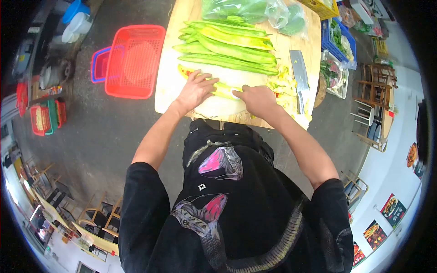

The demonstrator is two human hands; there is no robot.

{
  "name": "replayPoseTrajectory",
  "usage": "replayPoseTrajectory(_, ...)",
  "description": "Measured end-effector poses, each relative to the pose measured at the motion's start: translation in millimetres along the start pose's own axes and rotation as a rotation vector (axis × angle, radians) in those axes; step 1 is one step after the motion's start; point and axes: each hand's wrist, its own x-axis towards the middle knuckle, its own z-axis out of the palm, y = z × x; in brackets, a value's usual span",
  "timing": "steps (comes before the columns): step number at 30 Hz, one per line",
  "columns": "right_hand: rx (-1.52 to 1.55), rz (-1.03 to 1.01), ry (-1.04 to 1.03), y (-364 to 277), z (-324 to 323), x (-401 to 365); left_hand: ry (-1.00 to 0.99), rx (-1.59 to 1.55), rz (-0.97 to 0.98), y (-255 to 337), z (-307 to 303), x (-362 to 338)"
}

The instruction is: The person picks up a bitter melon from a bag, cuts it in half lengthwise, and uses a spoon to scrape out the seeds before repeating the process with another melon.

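Note:
A long pale-green gourd [223, 90], with a reddish patch at its left end, lies across the white round cutting board [218, 108]. My left hand [196, 89] grips it near that end, fingers over its top. My right hand [259, 101] is closed at its right end, thumb toward the gourd; a small pale thing shows at the fingertips, too small to name. Beyond my hands lies a pile of long green gourds [232, 48]. To the right, a cleaver [298, 70] rests flat beside yellowish scraps [283, 84].
The wooden table [165, 91] also bears plastic bags of green vegetables [241, 10] at its far side. A red basket [150, 82] stands left on the floor. Right of the table are a blue crate [350, 45] and a white one [339, 88], both with vegetables.

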Motion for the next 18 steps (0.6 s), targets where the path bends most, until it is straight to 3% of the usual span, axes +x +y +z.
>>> replayPoseTrajectory(6,0.082,-0.04,0.091,-22,-8,35,0.016,-0.021,-0.042,7,0,0)
replayPoseTrajectory(13,0.031,0.002,0.039,11,11,-16,-0.021,-0.04,-0.024,4,5,1)
replayPoseTrajectory(18,-0.005,-0.037,0.072,-4,8,12,-0.013,-0.016,-0.004,3,4,5)
